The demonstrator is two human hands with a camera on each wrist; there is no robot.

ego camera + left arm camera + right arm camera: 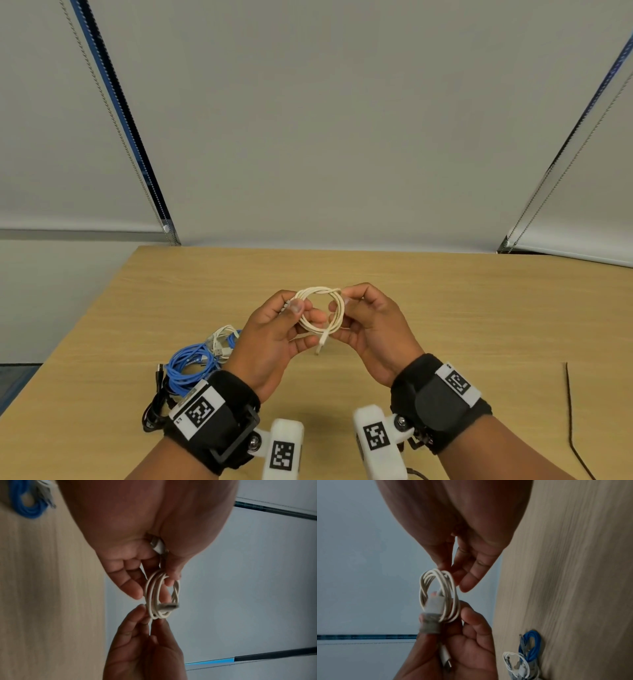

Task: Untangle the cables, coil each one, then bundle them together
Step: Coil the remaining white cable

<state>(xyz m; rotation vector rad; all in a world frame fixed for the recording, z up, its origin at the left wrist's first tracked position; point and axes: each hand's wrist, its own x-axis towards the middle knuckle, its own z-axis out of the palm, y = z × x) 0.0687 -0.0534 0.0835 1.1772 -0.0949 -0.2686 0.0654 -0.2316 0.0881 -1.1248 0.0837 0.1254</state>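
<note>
Above wooden table [445,308], centre: cream cable [320,313] coiled, tail wrapped, pinched by left hand [274,337] at 9 o'clock and right hand [371,325] at 3. At 8 o'clock: blue cable [190,368], white cable [222,339], black cable [154,404] heaped, seemingly coiled, unbundled. Black one half hidden by wrist strap.

Almost no text can be read. The white label [196,407] on the black left wrist strap [236,394] has a small mark at its corner that looks like "L1", but it is tiny and I am not sure. The other labels on both wrist straps and on the white camera mounts [284,448] show only black-and-white square code patterns, without letters or numbers.
</note>
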